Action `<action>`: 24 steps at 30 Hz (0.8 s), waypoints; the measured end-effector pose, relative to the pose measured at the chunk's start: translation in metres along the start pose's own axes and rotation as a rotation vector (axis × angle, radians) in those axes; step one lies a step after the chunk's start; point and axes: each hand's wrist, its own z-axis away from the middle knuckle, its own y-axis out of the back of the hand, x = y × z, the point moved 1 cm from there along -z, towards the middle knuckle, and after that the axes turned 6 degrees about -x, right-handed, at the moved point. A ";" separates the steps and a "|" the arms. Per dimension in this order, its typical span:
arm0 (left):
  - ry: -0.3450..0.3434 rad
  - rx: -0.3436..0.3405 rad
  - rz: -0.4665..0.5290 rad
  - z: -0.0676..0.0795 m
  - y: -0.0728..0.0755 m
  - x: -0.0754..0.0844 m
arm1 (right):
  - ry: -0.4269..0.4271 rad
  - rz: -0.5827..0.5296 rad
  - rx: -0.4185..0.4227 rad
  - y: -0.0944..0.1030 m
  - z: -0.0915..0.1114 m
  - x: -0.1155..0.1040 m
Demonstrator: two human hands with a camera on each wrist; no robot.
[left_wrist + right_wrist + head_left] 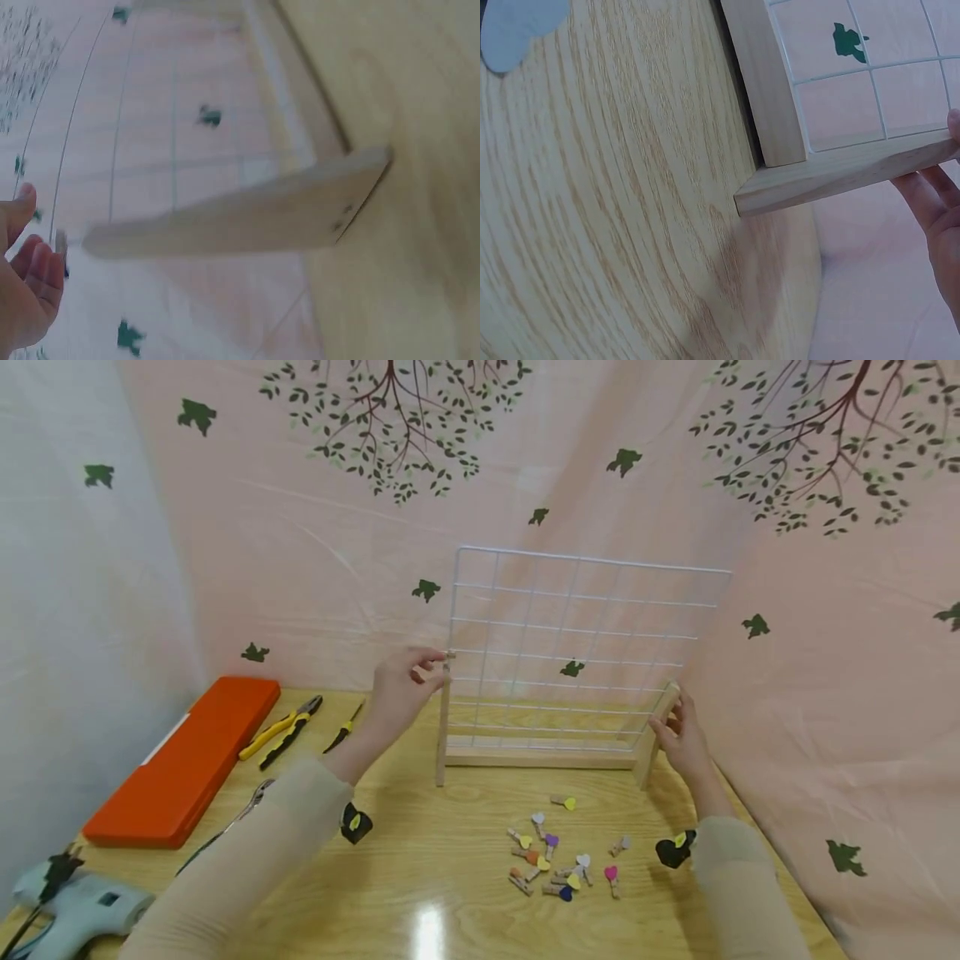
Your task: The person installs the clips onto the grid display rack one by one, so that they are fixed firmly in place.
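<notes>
A white wire grid (573,610) stands in a wooden stand (540,761) with an upright post at either end. At the grid's left edge, my left hand (397,689) has its thumb and fingers spread apart, fingertips beside a small brownish piece (451,654) just above the left post (442,735). In the left wrist view that piece is blurred, and its kind cannot be told. My right hand (681,743) grips the right post (654,735) near its top; the right wrist view shows fingers (922,199) against its outer side. Several small clothespins (564,888) with coloured hearts lie before the stand.
An orange case (187,760) lies at the table's left, with yellow-black pliers (281,733) and a screwdriver (345,727) beside it. A glue gun (82,902) sits at the front left. Patterned cloth (337,568) hangs closely behind the table.
</notes>
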 end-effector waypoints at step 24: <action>-0.239 -1.109 0.093 0.080 -0.135 -0.026 | 0.000 0.045 0.013 -0.012 -0.001 -0.006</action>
